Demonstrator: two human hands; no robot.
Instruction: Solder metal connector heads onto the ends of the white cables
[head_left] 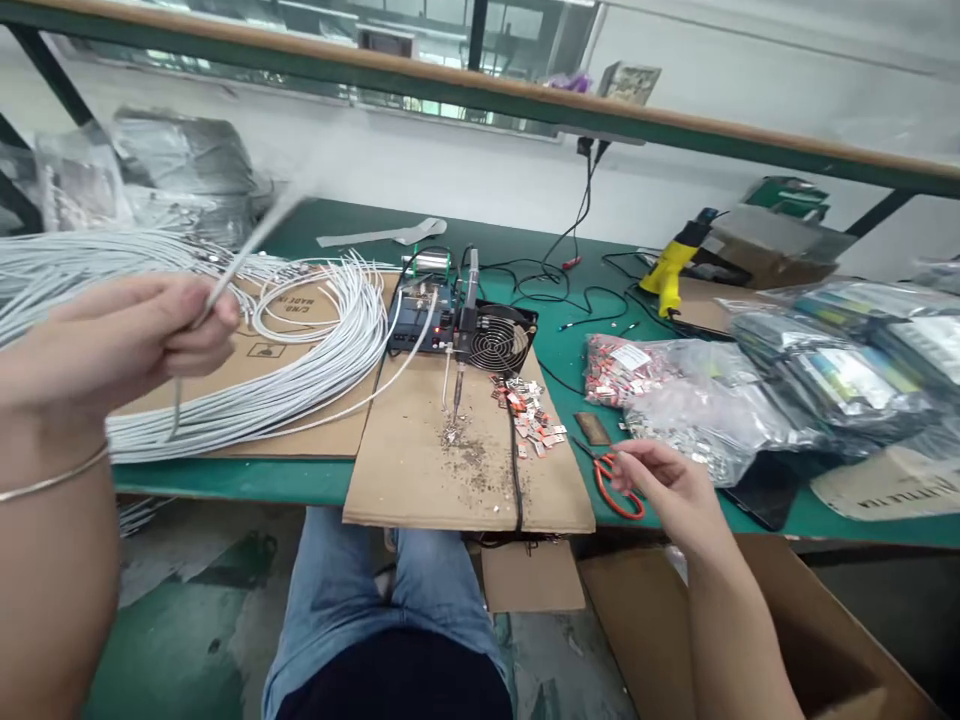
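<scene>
My left hand [176, 325] is raised at the left, its fingers closed on a white cable [259, 235] whose upper end is blurred. Below and behind it lie coils of white cable [352, 350] on cardboard. At the right, my right hand [660, 475] has its thumb and fingertips together beside orange-handled scissors [619, 490]; whatever is between the fingertips is too small to make out. A soldering iron [469, 310] stands tip down over the middle cardboard [405, 470], near a small fan [499, 340]. Small orange and silver connectors [532, 415] are heaped right of the tip.
Bags of connectors [622, 370] and plastic-wrapped packs [847, 370] lie at the right. A yellow heat gun [679, 265] stands behind them. Black wires cross the green table [555, 290]. A shelf edge [420, 75] spans the top, and an open carton [780, 620] sits below the table.
</scene>
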